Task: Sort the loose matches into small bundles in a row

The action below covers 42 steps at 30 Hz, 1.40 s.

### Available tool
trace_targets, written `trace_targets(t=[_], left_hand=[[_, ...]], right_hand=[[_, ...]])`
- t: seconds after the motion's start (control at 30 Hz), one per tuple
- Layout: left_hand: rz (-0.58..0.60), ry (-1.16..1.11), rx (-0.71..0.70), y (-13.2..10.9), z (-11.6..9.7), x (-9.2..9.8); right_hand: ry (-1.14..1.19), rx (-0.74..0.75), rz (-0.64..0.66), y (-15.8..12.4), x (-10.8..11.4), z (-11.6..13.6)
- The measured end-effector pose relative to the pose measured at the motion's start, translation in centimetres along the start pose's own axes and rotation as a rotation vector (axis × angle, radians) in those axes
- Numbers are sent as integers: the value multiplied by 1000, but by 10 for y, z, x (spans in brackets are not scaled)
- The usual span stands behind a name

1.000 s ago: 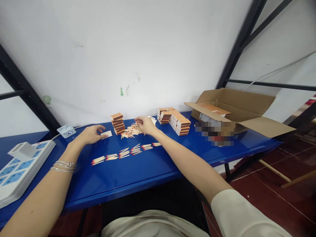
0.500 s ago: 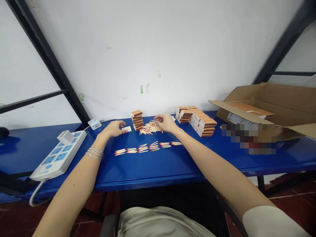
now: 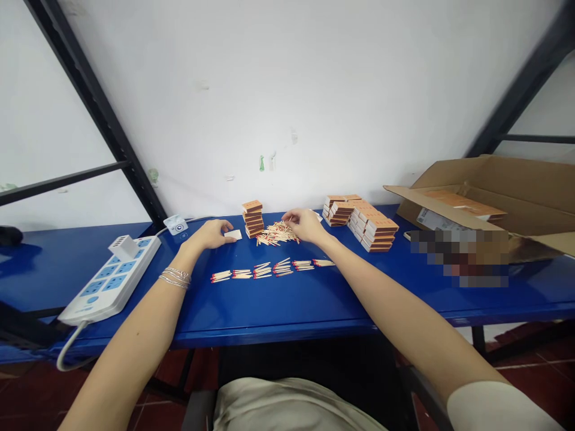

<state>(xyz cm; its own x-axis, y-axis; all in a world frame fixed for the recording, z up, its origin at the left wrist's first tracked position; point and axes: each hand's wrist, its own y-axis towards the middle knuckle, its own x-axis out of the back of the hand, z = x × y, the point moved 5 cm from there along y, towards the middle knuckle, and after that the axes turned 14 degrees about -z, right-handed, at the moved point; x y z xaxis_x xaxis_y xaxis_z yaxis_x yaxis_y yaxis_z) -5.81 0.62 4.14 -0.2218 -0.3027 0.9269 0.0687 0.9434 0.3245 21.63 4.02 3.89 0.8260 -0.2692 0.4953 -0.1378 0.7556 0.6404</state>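
My left hand (image 3: 214, 234) rests on the table with its fingers curved and apart. A small white card-like piece (image 3: 234, 235) lies at its fingertips; whether they touch is hard to make out. My right hand (image 3: 306, 225) is over the right side of a loose heap of matches (image 3: 276, 234), its thumb and fingertips pinched together on a match, which is mostly hidden. Left of the heap rises a stack of orange matchboxes (image 3: 253, 219). In front of both hands, red-tipped matches lie in several small groups (image 3: 263, 270) in a row.
More matchboxes (image 3: 366, 222) are piled at the back right. An open cardboard box (image 3: 530, 179) stands at the far right, next to a blurred-out patch. A white power strip (image 3: 110, 278) and a small white device (image 3: 175, 225) are at the left on the blue table (image 3: 287, 311).
The view has shifted slightly, so everything sits a little further right and lower. Both hands keep nearly the same places; the right fingers have shifted slightly over the match heap.
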Motion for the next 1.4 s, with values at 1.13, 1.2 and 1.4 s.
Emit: trace_targets(t=[1.13, 1.2, 1.4], left_hand=[[-302, -6, 22, -7, 0, 18], [-322, -12, 26, -8, 2, 17], [-369, -31, 31, -14, 5, 15]], right_hand=[[-183, 139, 221, -21, -25, 8], [-169, 144, 191, -20, -26, 8], [-141, 149, 170, -20, -25, 6]])
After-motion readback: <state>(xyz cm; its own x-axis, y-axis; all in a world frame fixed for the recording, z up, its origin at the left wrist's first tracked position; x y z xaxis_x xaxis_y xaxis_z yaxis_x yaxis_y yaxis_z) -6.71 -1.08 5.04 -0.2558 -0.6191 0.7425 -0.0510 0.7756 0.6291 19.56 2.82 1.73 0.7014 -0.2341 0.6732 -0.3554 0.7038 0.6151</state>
